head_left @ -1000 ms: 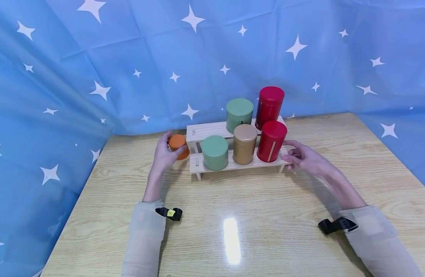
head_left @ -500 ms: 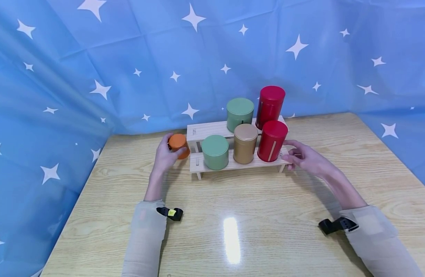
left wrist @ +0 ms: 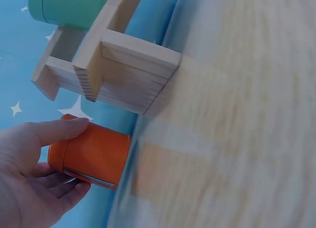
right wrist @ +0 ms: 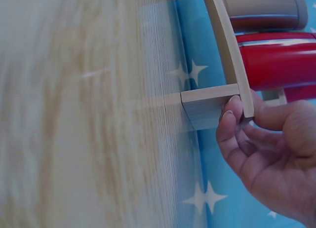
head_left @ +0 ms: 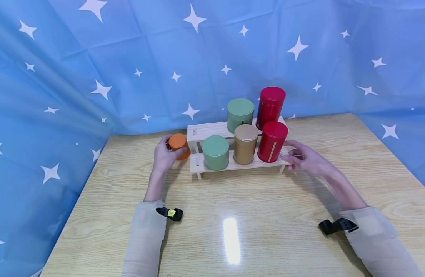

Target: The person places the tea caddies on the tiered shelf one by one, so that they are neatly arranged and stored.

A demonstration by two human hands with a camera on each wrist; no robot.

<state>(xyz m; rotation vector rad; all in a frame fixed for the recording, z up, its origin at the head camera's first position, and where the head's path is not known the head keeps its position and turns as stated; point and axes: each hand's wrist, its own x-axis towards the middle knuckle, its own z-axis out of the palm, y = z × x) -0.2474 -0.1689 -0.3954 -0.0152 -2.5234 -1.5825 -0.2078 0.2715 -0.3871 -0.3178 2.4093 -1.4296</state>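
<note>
At the left end of a two-tier wooden rack (head_left: 220, 167), my left hand (head_left: 162, 157) grips a small orange canister (head_left: 178, 144), thumb on one side and fingers on the other. The left wrist view shows the orange canister (left wrist: 96, 151) upright, close by the rack's leg. My right hand (head_left: 304, 158) pinches the right end of the lower shelf; in the right wrist view the thumb and fingers of that hand (right wrist: 276, 144) close round the board's corner (right wrist: 245, 102). Beside it on the lower tier stands a red canister (head_left: 272, 142).
A green canister (head_left: 215, 154) and a gold canister (head_left: 245, 145) share the lower tier. On the upper tier stand another green canister (head_left: 240, 114) and a taller red one (head_left: 270, 107). Behind the wooden table (head_left: 198, 215) hangs a blue curtain (head_left: 146, 57) with white stars.
</note>
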